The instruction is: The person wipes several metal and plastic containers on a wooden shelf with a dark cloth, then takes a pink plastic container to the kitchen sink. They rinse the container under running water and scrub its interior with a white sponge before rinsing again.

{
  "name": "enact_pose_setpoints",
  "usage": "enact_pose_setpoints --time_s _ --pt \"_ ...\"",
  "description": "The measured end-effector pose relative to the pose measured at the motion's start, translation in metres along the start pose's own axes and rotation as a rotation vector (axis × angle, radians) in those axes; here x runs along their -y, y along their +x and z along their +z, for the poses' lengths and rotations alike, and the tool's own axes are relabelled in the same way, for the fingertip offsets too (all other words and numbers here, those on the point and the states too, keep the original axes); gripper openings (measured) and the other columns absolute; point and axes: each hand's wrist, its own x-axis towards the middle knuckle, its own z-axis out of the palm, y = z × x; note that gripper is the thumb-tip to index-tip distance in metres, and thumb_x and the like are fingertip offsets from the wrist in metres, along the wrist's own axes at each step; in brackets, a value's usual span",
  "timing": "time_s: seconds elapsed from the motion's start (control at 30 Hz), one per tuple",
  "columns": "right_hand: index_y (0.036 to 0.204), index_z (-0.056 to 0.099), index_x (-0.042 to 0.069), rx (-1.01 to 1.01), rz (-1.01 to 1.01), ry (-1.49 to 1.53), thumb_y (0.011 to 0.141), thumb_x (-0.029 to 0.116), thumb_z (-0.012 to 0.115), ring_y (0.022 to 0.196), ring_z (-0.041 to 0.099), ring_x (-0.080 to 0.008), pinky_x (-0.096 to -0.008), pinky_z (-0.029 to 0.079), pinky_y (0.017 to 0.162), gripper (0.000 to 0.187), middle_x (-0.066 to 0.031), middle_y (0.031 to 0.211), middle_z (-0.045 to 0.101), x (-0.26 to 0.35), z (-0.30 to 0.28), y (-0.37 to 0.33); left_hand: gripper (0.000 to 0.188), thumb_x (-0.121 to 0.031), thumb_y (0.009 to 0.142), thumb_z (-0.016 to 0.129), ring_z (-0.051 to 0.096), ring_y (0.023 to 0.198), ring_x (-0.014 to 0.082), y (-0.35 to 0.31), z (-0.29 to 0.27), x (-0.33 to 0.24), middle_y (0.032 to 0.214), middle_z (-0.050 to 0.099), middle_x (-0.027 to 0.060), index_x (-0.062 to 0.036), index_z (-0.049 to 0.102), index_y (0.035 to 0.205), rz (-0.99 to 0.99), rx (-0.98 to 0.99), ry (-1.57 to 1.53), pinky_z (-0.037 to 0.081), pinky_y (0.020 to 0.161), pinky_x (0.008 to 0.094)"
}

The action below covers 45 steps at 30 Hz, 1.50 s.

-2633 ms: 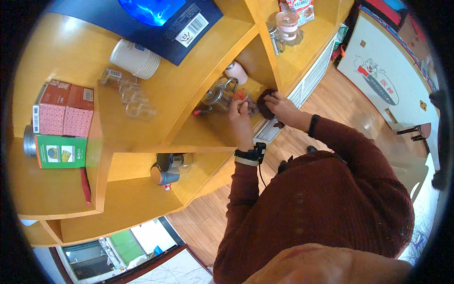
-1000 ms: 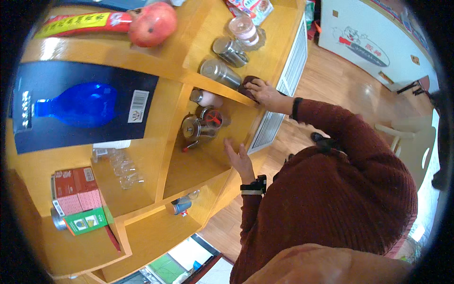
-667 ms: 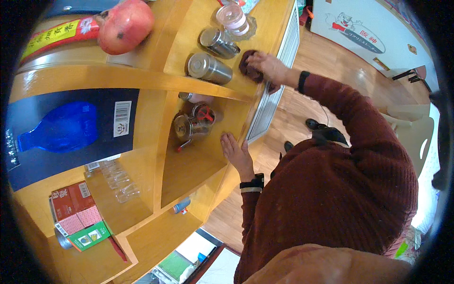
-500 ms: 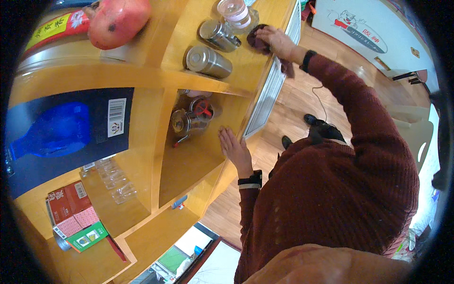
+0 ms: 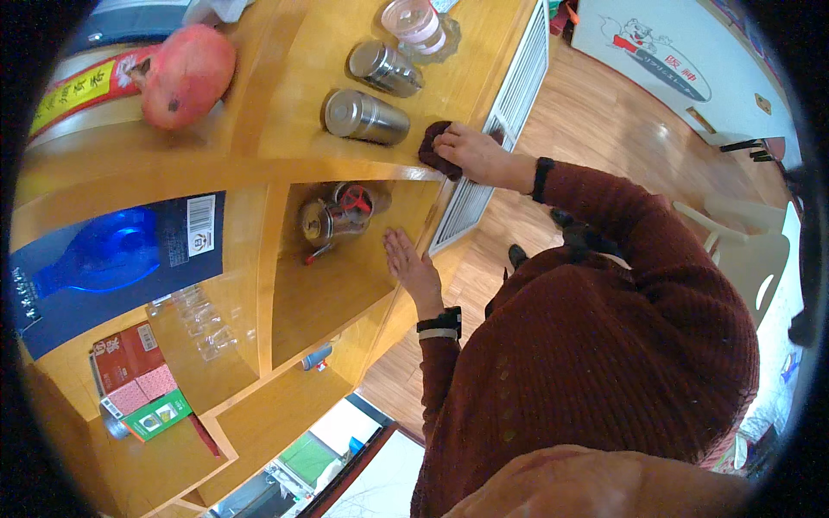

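My right hand [image 5: 473,154] presses a dark maroon cloth [image 5: 439,148] against the edge of the wooden cabinet's upper shelf, fingers closed over it. Just left of the cloth stands a metal canister [image 5: 366,116], with a glass jar [image 5: 385,68] and a pink-and-clear lidded cup [image 5: 416,28] beyond it. My left hand [image 5: 411,266] lies with fingers stretched out on the surface of the lower compartment [image 5: 332,302], holding nothing. Farther inside that compartment is a glass clip-top jar [image 5: 325,222] with red parts, apart from my left fingers.
A pomegranate-like red fruit [image 5: 188,76] sits on the upper shelf at left. Below are a dark box with a blue bottle picture [image 5: 112,250], several small glasses [image 5: 203,319], a red box [image 5: 125,356] and a green box [image 5: 158,416]. A white slatted panel [image 5: 496,129] adjoins the shelf edge.
My right hand has moved the cloth nearer, along the shelf edge, from beside the glass jar to beside the metal canister. My left hand stays flat in the compartment; the whole view has shifted slightly.
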Motion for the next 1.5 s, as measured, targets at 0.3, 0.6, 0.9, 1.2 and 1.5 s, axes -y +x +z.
enact_pose_setpoints --time_s 0.3,0.6,0.9,1.2,1.5 --pt "0.114 0.065 0.002 -0.110 0.228 0.359 0.084 0.000 0.061 0.096 0.065 -0.0289 -0.0359 0.054 0.072 0.030 -0.0164 0.111 0.064 -0.044 -0.041 0.021 0.086 -0.004 0.082 0.071 0.026 0.152 0.0370 0.001 0.005 -0.006 0.164 0.030 0.0183 -0.0035 0.030 0.158 -0.079 -0.026 0.021 0.022 0.122 0.0492" --pt "0.119 0.068 0.007 0.085 -0.071 -0.116 0.078 0.005 0.065 0.126 0.054 -0.0327 -0.0430 0.048 0.105 0.042 -0.0097 0.133 0.063 -0.110 -0.048 0.017 0.087 0.002 0.079 0.066 0.027 0.152 0.0373 0.004 -0.001 -0.015 0.165 0.029 0.0175 -0.0031 0.031 0.158 -0.124 -0.022 0.020 0.022 0.123 0.0499" --pt "0.130 0.066 0.007 0.221 0.524 -0.452 0.086 0.017 0.061 0.129 0.057 -0.0312 -0.0444 0.050 0.102 0.046 -0.0169 0.139 0.060 -0.293 -0.175 0.044 0.085 0.000 0.082 0.065 0.024 0.154 0.0357 0.005 0.003 -0.016 0.167 0.026 0.0149 -0.0044 0.028 0.159 -0.166 -0.002 0.053 0.023 0.121 0.0511" --pt "0.126 0.065 0.006 0.150 0.355 -0.676 0.087 0.012 0.057 0.126 0.052 -0.0326 -0.0451 0.047 0.103 0.040 -0.0090 0.146 0.054 -0.183 -0.068 0.028 0.080 -0.004 0.085 0.061 0.026 0.152 0.0354 0.009 -0.001 -0.019 0.167 0.025 0.0145 -0.0055 0.029 0.159 -0.129 -0.054 0.073 0.027 0.118 0.0503" --pt "0.109 0.068 0.001 0.060 -0.001 -0.191 0.073 0.002 0.061 0.114 0.055 -0.0377 -0.0445 0.052 0.093 0.036 -0.0143 0.123 0.064 -0.060 -0.044 0.010 0.069 -0.007 0.090 0.055 0.029 0.151 0.0339 0.005 0.012 -0.013 0.165 0.031 0.0139 -0.0047 0.034 0.155 -0.121 -0.097 0.114 0.029 0.116 0.0493"
